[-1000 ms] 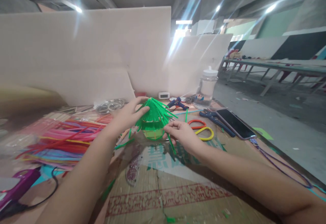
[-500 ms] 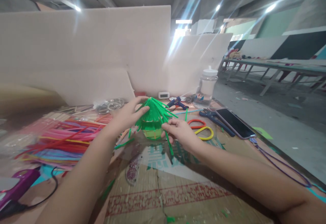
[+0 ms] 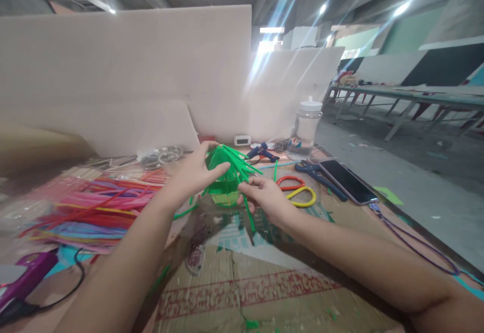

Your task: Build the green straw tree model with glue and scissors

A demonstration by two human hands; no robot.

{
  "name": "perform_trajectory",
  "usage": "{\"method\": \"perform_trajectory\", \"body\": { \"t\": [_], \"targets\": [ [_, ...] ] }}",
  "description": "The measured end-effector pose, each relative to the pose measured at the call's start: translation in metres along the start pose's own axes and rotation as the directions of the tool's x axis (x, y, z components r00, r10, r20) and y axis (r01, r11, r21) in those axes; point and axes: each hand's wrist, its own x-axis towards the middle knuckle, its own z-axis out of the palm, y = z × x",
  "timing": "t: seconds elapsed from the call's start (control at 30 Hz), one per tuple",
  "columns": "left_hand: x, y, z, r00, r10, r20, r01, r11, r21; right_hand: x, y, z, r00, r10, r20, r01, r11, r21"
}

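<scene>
A small hut-like model [image 3: 224,186] stands near the middle of the table, its cone roof covered in green pipe cleaners that fan out to the right. My left hand [image 3: 206,166] is curved around the roof's left side, the thumb lying across its front. At the roof's lower right, the fingers of my right hand [image 3: 260,197] pinch a green pipe cleaner [image 3: 249,214], whose end hangs down below them. Red-and-yellow-handled scissors [image 3: 302,197] lie just right of my right hand. The model's left side is partly hidden by my left hand.
Colourful pipe cleaners [image 3: 98,207] are heaped at the left, near a purple glue gun [image 3: 30,277]. Behind the model are a blue glue gun [image 3: 260,152] and a water bottle [image 3: 305,128]. Blue-handled pliers [image 3: 321,179] and a phone [image 3: 348,181] lie right. Cardboard [image 3: 212,302] covers the front.
My left thumb has moved a little right across the front of the roof. My right hand keeps its pinch on the pipe cleaner, and the view has shifted slightly.
</scene>
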Motion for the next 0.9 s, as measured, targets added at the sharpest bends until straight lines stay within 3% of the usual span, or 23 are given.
{"method": "perform_trajectory", "body": {
  "t": [0.17,0.53,0.9],
  "targets": [
    [-0.0011,0.0027,0.0106,0.997,0.048,-0.053,-0.046,0.998,0.035,-0.0044,-0.0015,0.0042,1.0,-0.007,0.011,0.008,0.999,-0.04],
    [-0.0013,0.0048,0.0114,0.995,0.049,-0.081,-0.043,0.996,0.08,-0.0033,0.0022,0.0032,0.999,-0.032,0.019,0.032,0.999,-0.041],
    [0.0011,-0.0048,0.0043,0.997,0.079,-0.023,-0.078,0.997,0.026,0.0016,0.0031,-0.0029,0.999,-0.034,0.007,0.035,0.998,-0.059]
  ]
}}
